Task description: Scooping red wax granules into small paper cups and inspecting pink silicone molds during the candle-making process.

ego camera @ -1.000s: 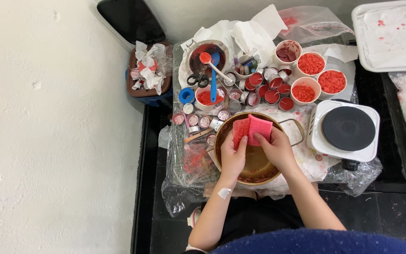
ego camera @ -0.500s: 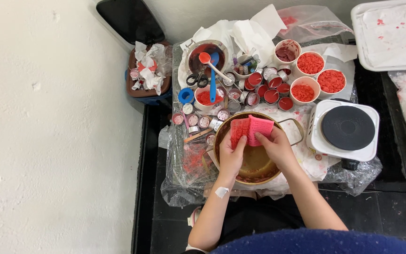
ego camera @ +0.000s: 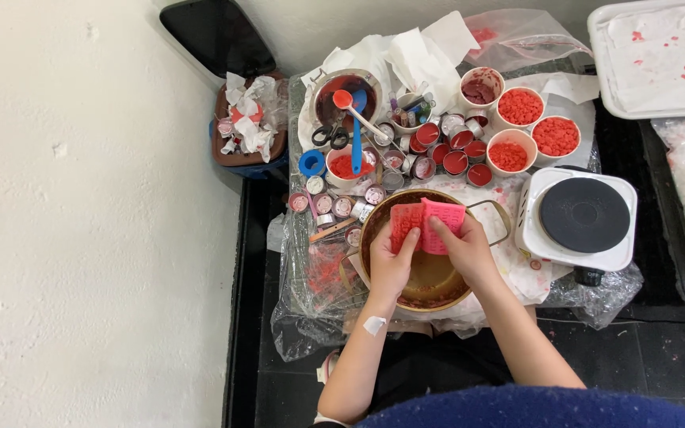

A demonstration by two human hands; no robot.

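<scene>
both hands hold a pink mould [ego camera: 427, 224] over a round brown pan [ego camera: 430, 277] in the middle of the tabletop [ego camera: 303, 269]. the left hand [ego camera: 391, 263] grips the left half of the mould, fingers closed around its edge, and the right hand [ego camera: 460, 248] grips the right half the same way. the mould seems to be bent in the middle, but this is hard to see. just right of the pan stands a white hot plate [ego camera: 580, 219] with a black disc. behind the pan are three white cups of red pieces [ego camera: 531, 131] and many small tins [ego camera: 445, 150].
</scene>
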